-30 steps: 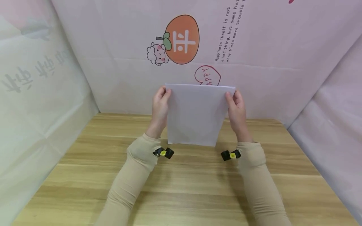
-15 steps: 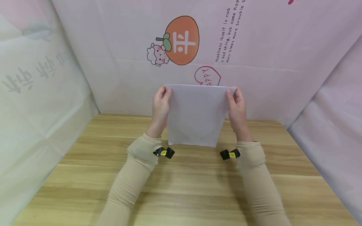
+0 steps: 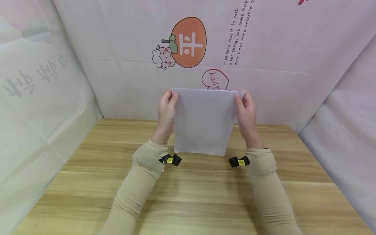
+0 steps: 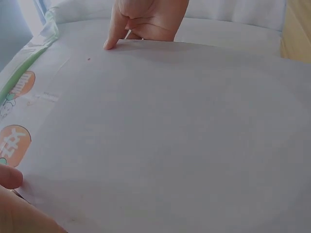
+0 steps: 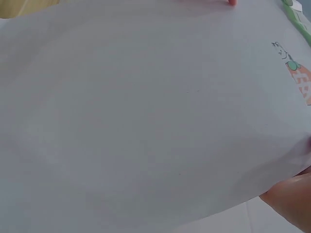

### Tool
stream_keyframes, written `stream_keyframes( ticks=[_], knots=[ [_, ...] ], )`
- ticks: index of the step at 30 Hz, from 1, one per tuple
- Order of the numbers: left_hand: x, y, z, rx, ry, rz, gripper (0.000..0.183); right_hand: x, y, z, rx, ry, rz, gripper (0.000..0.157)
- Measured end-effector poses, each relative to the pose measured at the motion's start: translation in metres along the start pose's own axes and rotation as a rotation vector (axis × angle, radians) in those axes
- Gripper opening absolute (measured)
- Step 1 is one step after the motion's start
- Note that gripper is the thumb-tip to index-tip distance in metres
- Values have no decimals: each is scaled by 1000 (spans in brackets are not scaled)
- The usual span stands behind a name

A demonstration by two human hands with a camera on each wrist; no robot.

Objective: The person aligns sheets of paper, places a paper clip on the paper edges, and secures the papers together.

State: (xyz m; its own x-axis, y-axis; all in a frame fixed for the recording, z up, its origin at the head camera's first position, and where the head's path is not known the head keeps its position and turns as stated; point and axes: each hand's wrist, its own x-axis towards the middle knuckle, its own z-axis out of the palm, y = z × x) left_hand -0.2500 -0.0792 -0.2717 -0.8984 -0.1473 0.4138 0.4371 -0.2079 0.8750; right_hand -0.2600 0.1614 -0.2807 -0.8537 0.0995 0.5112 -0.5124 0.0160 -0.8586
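A plain white sheet of paper (image 3: 204,122) hangs upright between both hands in the head view, its lower edge above the wooden table. My left hand (image 3: 166,111) pinches its upper left corner, thumb on the near face and fingers behind. At the upper right corner my right hand (image 3: 246,112) pinches it the same way. The left wrist view is mostly filled by the paper (image 4: 170,131), with the right hand (image 4: 150,19) at its far edge. In the right wrist view the paper (image 5: 146,111) covers nearly everything, and part of the right hand (image 5: 291,196) shows at lower right.
A wood-grain table (image 3: 191,192) lies below the hands. Behind it stands a white cloth backdrop (image 3: 117,81) printed with an orange fruit, a small sheep and lettering. White cloth also hangs at the left (image 3: 44,114) and right (image 3: 346,130).
The paper's lower edge has dropped slightly and come a little nearer in the head view. Both hands keep their grip and have barely moved.
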Motion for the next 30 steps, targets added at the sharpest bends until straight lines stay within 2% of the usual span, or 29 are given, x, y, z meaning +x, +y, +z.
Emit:
stream_keyframes(
  ticks=[5,17,30],
  knots=[
    [0,-4,-1,1,3,3,19,-1,3,0,11,2,11,26],
    [5,4,3,23,11,40,21,4,-3,-2,27,6,14,25],
    [5,3,4,49,9,43,22,3,-3,1,19,36,14,21]
  ],
)
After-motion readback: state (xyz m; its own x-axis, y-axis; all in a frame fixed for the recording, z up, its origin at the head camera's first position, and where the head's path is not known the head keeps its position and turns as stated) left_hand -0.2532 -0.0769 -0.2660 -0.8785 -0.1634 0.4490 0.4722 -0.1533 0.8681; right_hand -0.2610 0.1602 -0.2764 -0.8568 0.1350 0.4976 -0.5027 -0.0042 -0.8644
